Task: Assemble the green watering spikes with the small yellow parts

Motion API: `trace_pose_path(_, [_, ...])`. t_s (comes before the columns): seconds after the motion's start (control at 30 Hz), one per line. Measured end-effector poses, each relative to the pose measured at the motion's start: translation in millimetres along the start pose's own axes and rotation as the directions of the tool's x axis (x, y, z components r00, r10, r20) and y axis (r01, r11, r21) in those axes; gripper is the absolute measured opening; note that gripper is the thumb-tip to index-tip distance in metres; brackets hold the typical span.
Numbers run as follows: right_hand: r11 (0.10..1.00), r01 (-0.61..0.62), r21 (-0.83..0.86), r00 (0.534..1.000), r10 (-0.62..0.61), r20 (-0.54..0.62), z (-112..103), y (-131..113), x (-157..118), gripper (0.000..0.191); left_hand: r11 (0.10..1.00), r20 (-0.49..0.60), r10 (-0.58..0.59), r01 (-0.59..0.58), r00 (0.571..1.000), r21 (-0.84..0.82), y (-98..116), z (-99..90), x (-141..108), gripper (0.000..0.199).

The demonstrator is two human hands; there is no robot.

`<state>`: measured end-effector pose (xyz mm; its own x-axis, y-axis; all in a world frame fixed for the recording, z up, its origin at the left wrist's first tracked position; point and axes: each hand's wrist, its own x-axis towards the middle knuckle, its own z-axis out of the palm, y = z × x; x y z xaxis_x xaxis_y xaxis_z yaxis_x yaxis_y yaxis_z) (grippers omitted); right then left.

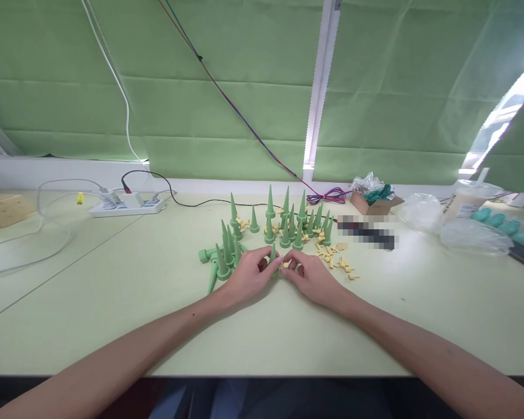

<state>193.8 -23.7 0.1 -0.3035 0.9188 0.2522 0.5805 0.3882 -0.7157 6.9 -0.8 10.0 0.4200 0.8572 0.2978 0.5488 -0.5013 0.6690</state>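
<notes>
In the head view, you work at a pale table (113, 326), your left hand (251, 272) closed around an upright green cone (273, 254) just in front of you, thumb and fingers gripping its lower part. Your right hand (311, 278) meets it, thumb and forefinger pinching a small yellow piece (284, 265) beside the cone; whether the two touch, you cannot tell. More green cones (285, 234) stand just beyond your hands, others cluster beside your left wrist, and loose yellow pieces (344, 263) lie scattered beyond your right hand.
</notes>
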Motion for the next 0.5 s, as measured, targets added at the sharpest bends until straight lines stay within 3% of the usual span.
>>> trace_pose_path(0.2, [0.999,0.041,-0.015,0.999,-0.041,-0.011,-1.2,-2.1,-0.3,0.009,1.000,0.004,0.019,-0.019,1.000,-0.006,-1.4,-0.1,0.5,0.035])
trace_pose_path(0.5, [0.995,0.071,-0.063,0.997,-0.072,-0.011,-1.0,-0.3,1.3,0.028,1.000,0.029,0.016,-0.016,0.999,-0.013,1.9,-2.3,0.2,0.032])
